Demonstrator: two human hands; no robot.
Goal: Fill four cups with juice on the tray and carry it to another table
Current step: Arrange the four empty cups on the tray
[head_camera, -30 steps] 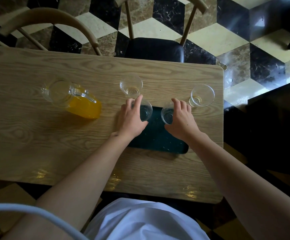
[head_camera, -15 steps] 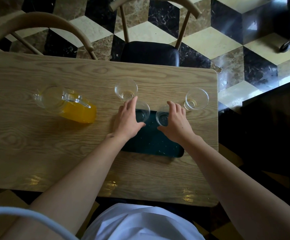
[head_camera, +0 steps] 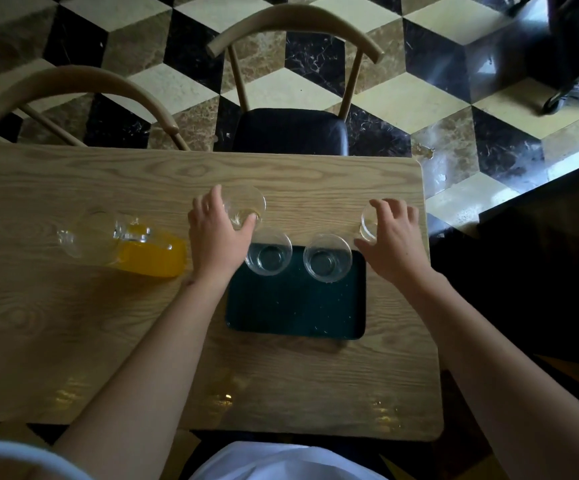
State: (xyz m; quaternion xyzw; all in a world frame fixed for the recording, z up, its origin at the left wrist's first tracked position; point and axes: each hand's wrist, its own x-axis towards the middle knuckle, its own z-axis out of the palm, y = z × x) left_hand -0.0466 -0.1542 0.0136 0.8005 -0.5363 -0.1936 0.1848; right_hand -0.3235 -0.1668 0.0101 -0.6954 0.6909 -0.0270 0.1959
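Note:
Two empty clear cups (head_camera: 269, 253) (head_camera: 327, 258) stand side by side at the far edge of the dark green tray (head_camera: 295, 306). A third clear cup (head_camera: 251, 204) stands on the table just beyond the tray's left corner; my left hand (head_camera: 217, 237) curls round it, thumb on its near side. A fourth cup (head_camera: 367, 225) stands right of the tray, and my right hand (head_camera: 393, 237) wraps over it from the right. A glass pitcher of orange juice (head_camera: 132, 245) stands to the left of my left hand.
The wooden table (head_camera: 73, 323) ends close to my right hand at its right edge. Two wooden chairs (head_camera: 291, 129) (head_camera: 83, 84) stand at the far side on a chequered floor. A dark counter (head_camera: 540, 254) lies to the right.
Both hands have let go of the two cups now on the tray and moved outward and forward to the two cups standing on the table.

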